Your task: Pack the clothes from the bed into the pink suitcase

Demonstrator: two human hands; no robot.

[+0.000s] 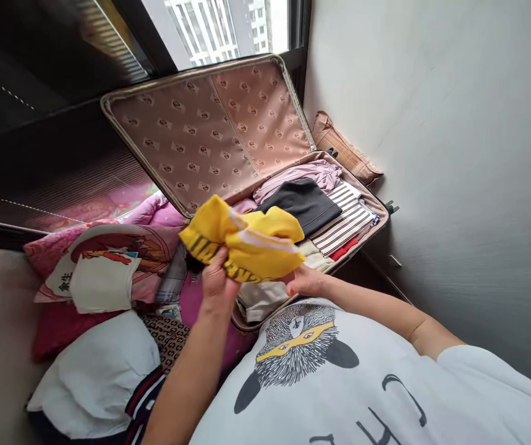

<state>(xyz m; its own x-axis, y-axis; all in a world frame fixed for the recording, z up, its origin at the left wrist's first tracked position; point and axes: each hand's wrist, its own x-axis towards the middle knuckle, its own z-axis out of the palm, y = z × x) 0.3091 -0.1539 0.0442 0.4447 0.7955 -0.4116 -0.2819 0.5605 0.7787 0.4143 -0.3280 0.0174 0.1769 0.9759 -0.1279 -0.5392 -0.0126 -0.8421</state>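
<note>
A folded yellow garment (265, 244) with a white stripe and dark lettering is held up over the front of an open suitcase (362, 238). My left hand (219, 275) is closed on its lower left edge, thumb in front. At its lower right corner is my right hand (309, 281), closed on the cloth with some fingers hidden behind it. Inside the suitcase lie a folded black garment (302, 204), a striped garment (346, 216) and a mauve garment (297, 176). A pale folded cloth (263, 298) lies in the near corner, partly covered by my arms.
The raised suitcase lid (200, 136) leans by the window. At left are a white folded cloth (102, 283), a large white garment (102, 377) and a brown patterned cloth (165, 337) on pink bedding. A rolled woven mat (344, 148) lies between the suitcase and the wall (455, 154).
</note>
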